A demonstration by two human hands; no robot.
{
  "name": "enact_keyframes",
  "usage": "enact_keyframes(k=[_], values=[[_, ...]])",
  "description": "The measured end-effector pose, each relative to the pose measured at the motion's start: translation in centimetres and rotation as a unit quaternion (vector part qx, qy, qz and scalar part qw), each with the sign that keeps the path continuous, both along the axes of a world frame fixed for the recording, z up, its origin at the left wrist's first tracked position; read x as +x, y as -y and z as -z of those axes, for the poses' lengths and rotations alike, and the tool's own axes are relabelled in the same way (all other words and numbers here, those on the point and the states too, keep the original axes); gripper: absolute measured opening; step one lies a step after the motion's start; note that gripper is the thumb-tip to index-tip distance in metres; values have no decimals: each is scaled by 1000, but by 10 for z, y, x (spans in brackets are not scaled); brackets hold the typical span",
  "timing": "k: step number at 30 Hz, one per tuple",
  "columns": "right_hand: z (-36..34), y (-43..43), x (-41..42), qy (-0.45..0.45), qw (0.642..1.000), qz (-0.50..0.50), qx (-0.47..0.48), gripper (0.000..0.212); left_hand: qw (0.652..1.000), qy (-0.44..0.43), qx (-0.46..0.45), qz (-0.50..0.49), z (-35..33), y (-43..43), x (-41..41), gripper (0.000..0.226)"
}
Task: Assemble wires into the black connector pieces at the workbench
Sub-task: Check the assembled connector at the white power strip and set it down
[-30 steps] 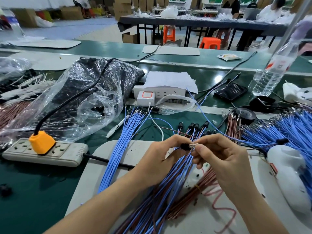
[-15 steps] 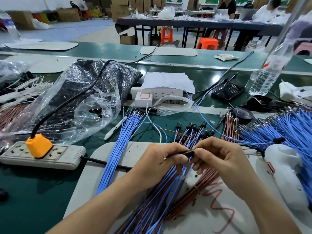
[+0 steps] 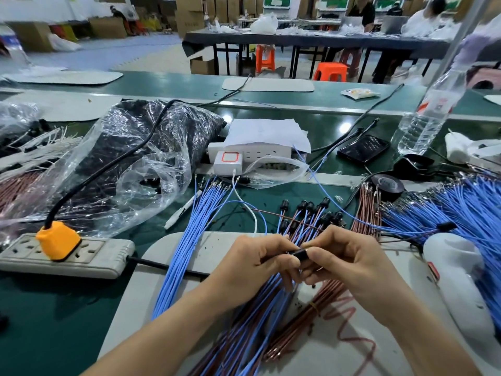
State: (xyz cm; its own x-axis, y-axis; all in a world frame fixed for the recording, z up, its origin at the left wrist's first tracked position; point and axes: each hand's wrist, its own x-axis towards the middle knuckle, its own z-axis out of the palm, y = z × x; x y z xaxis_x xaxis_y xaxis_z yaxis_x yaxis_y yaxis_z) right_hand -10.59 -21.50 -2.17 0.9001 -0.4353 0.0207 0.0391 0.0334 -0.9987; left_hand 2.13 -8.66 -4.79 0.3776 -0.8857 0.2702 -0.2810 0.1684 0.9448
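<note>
Both hands meet over the grey work mat (image 3: 173, 270). My left hand (image 3: 257, 264) and my right hand (image 3: 349, 264) pinch a small black connector piece (image 3: 299, 253) between their fingertips. A thin brown wire (image 3: 287, 217) and a blue wire (image 3: 339, 210) run away from the hands toward the back. Under the hands lies a fan of finished blue and brown wires (image 3: 257, 316) ending in several black connectors (image 3: 309, 210). A loose bundle of blue wires (image 3: 195, 232) lies to the left, a tied brown bundle (image 3: 306, 318) below my right hand.
A power strip (image 3: 89, 256) with an orange plug (image 3: 58, 240) sits left. A plastic bag of black parts (image 3: 130, 164) lies behind it. A large blue wire heap (image 3: 458, 210), a white bottle (image 3: 461, 283), black tape (image 3: 386, 185), a phone (image 3: 363, 147) and a water bottle (image 3: 431, 115) stand right.
The hands dropped slightly toward the mat and closed together. The metal wire tip seen at the connector a second ago is now hidden inside the connector or behind fingers.
</note>
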Motion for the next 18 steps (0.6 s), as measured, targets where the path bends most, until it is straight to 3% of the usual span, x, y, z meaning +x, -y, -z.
enact_keyframes(k=[7,13,18], values=[[1,3,-1,-10,998,-16,60,14,1000,1,6,10,-2,2,-2,22],[10,-7,9,61,992,10,111,7,999,-9,-13,-35,-4,2,0,10],[7,-1,6,45,990,3,136,11,998,-44,-30,-41,-3,0,-3,7]])
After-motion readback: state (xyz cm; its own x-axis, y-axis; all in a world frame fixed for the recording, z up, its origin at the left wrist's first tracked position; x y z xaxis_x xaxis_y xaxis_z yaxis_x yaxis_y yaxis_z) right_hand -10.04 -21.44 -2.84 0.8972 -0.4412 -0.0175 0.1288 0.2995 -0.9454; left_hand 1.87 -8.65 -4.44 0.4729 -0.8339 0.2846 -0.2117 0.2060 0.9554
